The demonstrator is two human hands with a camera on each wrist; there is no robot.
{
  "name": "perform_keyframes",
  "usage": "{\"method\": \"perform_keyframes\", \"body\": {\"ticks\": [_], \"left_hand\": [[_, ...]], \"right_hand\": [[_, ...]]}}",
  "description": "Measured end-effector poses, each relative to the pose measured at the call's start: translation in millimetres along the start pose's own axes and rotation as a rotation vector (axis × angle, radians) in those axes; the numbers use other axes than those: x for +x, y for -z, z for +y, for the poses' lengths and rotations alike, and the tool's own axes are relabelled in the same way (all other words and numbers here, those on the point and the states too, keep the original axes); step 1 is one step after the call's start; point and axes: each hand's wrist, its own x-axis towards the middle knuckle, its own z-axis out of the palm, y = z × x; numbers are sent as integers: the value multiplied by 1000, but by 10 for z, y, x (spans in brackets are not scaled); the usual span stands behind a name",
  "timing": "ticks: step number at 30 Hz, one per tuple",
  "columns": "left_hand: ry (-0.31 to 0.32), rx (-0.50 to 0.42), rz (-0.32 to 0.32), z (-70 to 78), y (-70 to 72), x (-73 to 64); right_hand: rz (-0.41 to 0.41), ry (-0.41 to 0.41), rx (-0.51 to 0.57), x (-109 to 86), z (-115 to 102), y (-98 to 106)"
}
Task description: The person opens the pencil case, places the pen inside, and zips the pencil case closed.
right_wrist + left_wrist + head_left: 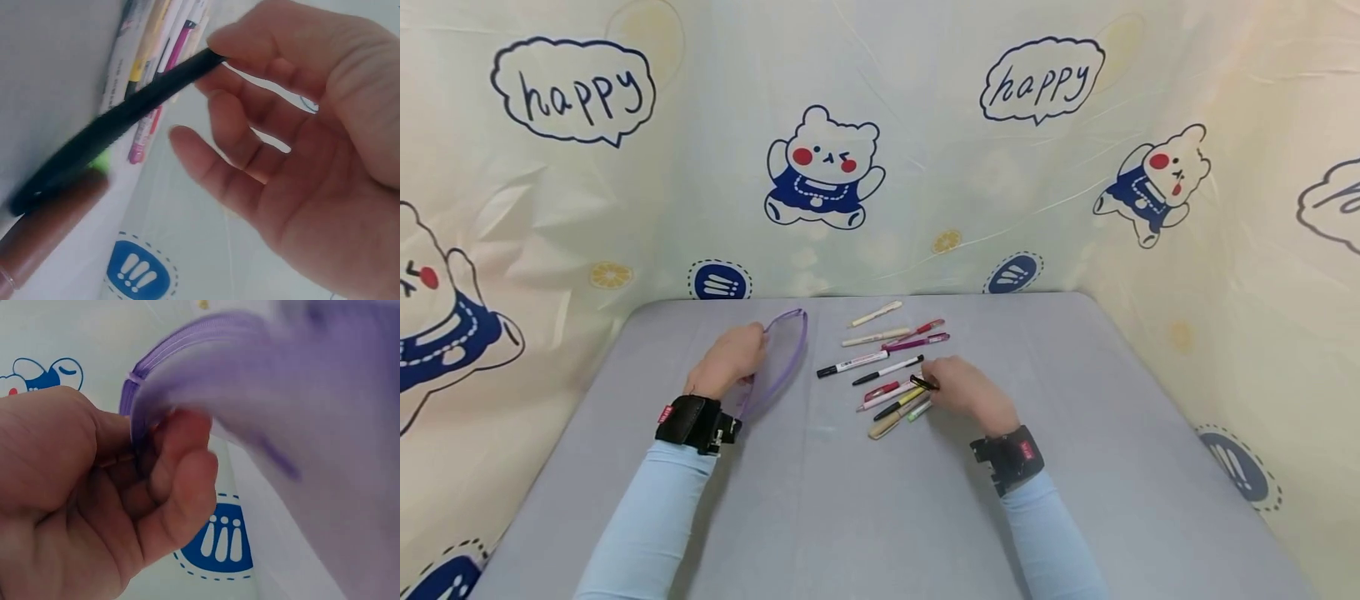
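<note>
Bg: pale printed curtain [925,267] w/ bears + "happy" bubbles, behind grey tabletop [850,517]. L hand [727,362]: thumb + fingers gripping edge of purple zip pouch [294,381], left of the pens; pouch blurry in L wrist cam, can't tell if anything's in it. R hand [966,387]: thumb + fingertip pinching one end of dark pen [119,128], other fingers loosely bent, off it. Pen's at right edge of loose group, mid-tabletop. Group incl. blk-capped white marker [852,363] nearest pouch, purple pen [917,342], tan pen [887,427] at near end, cream pen [875,314] at far end.
</note>
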Motion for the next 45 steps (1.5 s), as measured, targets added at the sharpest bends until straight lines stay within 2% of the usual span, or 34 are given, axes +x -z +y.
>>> {"method": "perform_keyframes", "body": {"ticks": [3,7,14,18,24,29,36,40,45], "left_hand": [[-11,-70,-49,8,24,-2],[-5,-172,-90,16,48,-9],[28,-341,-80,44,54,-19],[34,-376,-76,61,64,-37],[42,-350,-12,74,73,-76],[61,-409,54,53,23,-116],[31,-473,159,70,-100,-155],[37,-495,164,86,-148,-171],[36,-551,142,94,-181,-161]], "right_hand": [[59,2,-15,32,22,-1],[181,6,-28,41,32,34],[317,-19,-16,30,51,69],[353,-26,-11,52,56,75],[308,-73,67,101,-6,105],[246,-98,220,179,-123,145],[247,-87,395,333,-283,185],[216,-98,452,418,-352,154],[142,-94,624,480,-403,152]]}}
